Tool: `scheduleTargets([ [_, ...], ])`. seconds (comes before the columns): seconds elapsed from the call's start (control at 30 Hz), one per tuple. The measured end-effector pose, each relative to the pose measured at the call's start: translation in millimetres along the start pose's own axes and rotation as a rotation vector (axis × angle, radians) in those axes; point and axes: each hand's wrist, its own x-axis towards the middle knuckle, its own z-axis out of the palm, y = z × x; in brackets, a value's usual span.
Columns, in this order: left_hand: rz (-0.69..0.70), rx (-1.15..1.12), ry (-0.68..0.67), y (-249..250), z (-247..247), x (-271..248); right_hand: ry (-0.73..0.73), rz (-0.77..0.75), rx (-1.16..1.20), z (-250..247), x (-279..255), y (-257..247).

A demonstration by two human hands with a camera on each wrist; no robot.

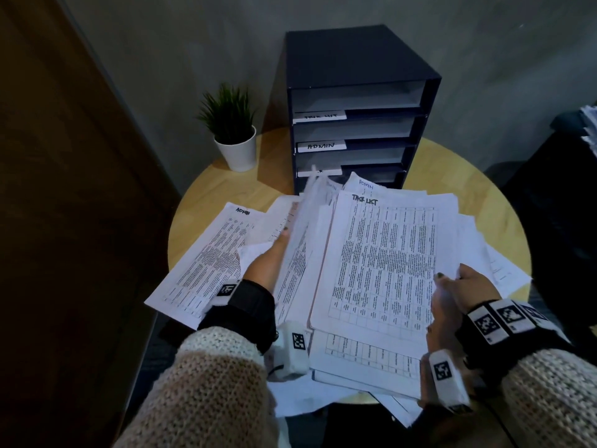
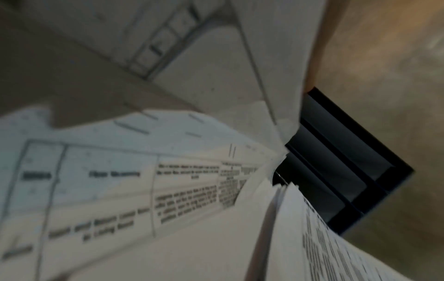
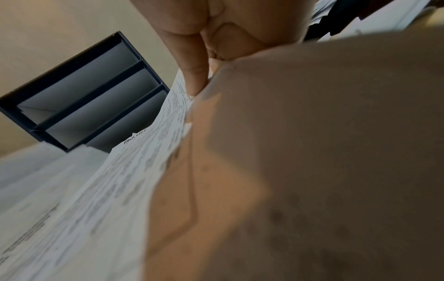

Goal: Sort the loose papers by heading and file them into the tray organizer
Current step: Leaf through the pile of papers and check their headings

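Loose papers (image 1: 290, 253) lie spread over the round counter (image 1: 452, 176) before the dark tray organizer (image 1: 355, 101); the right hand (image 1: 458, 295) pinches the edge of the "TASK LIST" sheet (image 1: 384, 260) between thumb and fingers (image 3: 194, 76), while the left hand (image 1: 268, 263) lifts blurred sheets, its grip unclear

One tray organizer (image 1: 358, 105), dark, with three open slots in view and three white label tabs. One round table (image 1: 452, 176); one potted plant (image 1: 231, 130) in a white pot. Loose papers (image 1: 384, 263): many overlapping sheets, uncountable, three showing handwritten headings; two hands.
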Motion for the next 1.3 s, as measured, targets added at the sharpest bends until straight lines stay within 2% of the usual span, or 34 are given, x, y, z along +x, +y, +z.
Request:
scheduleTargets([
  [0.13, 0.064, 0.159, -0.01, 6, -21, -9, -0.001, 0.019, 0.006, 0, -2, -1],
  [0.23, 0.091, 0.533, 0.075, -2, -33, -1, -0.005, -0.004, -0.003, -1, -2, 1],
  [0.3, 0.073, 0.663, 0.139, -8, -38, 5, -0.003, -0.027, 0.004, -3, -4, 0],
  [0.43, 0.041, 0.522, 0.173, -10, -44, 9, -0.015, -0.03, -0.013, -6, -4, -1],
  [0.53, 0.008, 0.466, 0.126, -9, -47, 7, -0.024, 0.024, -0.013, -9, 0, 3],
  [0.6, 0.015, 0.49, 0.093, -10, -45, 7, -0.008, 0.046, -0.039, -10, 2, 4],
  [0.87, 0.132, 0.654, 0.213, 0, -41, 8, -0.055, 0.065, -0.129, -10, 2, 0],
  [0.97, 0.196, 0.568, 0.315, 11, -48, 2, -0.077, 0.052, -0.18, -10, 1, -2],
  [1.13, 0.303, 0.507, 0.581, 37, -71, -15, -0.049, 0.057, -0.124, -10, 0, 2],
  [1.3, 0.541, 0.305, 0.759, 70, -83, -33, -0.018, 0.061, -0.074, -9, -7, -3],
])
